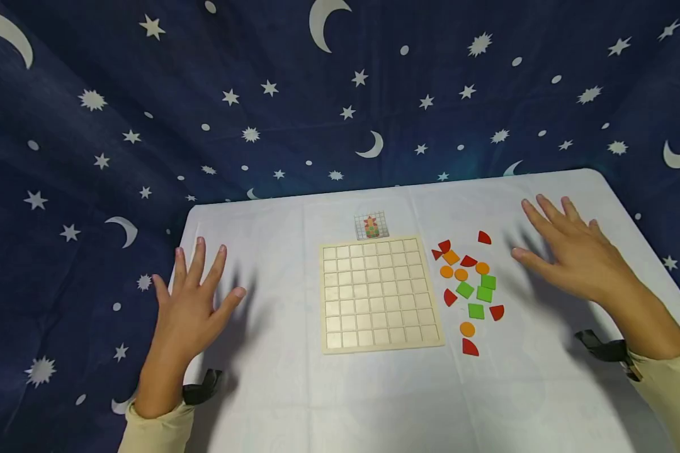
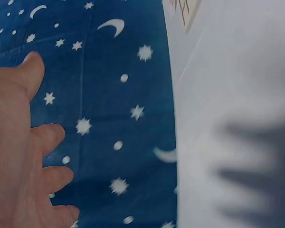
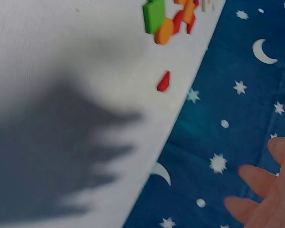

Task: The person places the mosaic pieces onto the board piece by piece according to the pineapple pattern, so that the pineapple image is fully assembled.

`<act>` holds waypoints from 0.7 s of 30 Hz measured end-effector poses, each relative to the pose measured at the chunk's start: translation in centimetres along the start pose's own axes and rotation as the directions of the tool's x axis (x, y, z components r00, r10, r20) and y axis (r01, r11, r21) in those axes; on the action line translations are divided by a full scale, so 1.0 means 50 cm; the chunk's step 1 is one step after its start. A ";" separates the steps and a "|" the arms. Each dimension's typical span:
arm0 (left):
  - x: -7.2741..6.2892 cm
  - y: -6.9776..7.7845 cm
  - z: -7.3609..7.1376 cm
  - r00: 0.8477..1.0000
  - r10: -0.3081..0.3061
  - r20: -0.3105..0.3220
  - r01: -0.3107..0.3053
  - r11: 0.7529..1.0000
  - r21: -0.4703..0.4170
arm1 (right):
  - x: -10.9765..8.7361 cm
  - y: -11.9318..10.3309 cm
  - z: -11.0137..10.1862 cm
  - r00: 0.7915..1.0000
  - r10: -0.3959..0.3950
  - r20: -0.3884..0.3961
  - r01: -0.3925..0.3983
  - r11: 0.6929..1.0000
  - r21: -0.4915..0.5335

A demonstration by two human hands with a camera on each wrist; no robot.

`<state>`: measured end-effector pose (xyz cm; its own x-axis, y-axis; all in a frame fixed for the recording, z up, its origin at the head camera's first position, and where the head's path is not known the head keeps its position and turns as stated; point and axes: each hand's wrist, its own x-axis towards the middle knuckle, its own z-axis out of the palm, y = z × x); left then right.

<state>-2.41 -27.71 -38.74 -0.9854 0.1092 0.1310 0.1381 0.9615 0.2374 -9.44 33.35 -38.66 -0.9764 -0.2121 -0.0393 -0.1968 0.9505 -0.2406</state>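
My left hand (image 1: 188,314) hovers over the left side of the white table, fingers spread and holding nothing. Over the right side, my right hand (image 1: 580,261) is spread the same way, its shadow falling on the cloth. Between them lies a cream grid board (image 1: 378,296) of square cells, with no pieces in it. Right of the board are scattered flat pieces: green squares (image 1: 476,311), orange circles (image 1: 467,329), an orange square (image 1: 451,257) and red quarter-circles (image 1: 470,347). A small pattern card (image 1: 371,226) with a coloured figure on a grid sits just behind the board.
White cloth covers the table (image 1: 374,402), which has rounded far corners. A dark blue curtain (image 1: 294,94) with moons and stars hangs behind it and along its sides. Black straps (image 1: 203,387) are on both wrists, beside the pale sleeves (image 1: 158,431).
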 end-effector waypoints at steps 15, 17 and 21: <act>0.014 0.115 0.186 0.998 0.013 0.056 0.023 0.807 -0.591 | 0.087 -0.023 0.107 0.982 -0.139 0.129 0.108 0.970 0.219; 0.022 0.122 0.201 0.997 0.030 0.064 0.012 0.816 -0.578 | 0.097 -0.024 0.118 0.981 -0.145 0.132 0.113 0.968 0.224; 0.040 0.128 0.223 0.994 0.064 0.088 -0.006 0.838 -0.546 | 0.119 -0.038 0.137 0.977 -0.168 0.130 0.133 0.961 0.244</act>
<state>-4.58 -18.51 -47.67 -0.9794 0.1923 0.0611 0.1762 0.6675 0.7235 -14.28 28.71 -45.10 -0.9097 -0.3964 -0.1238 -0.2970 0.8294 -0.4732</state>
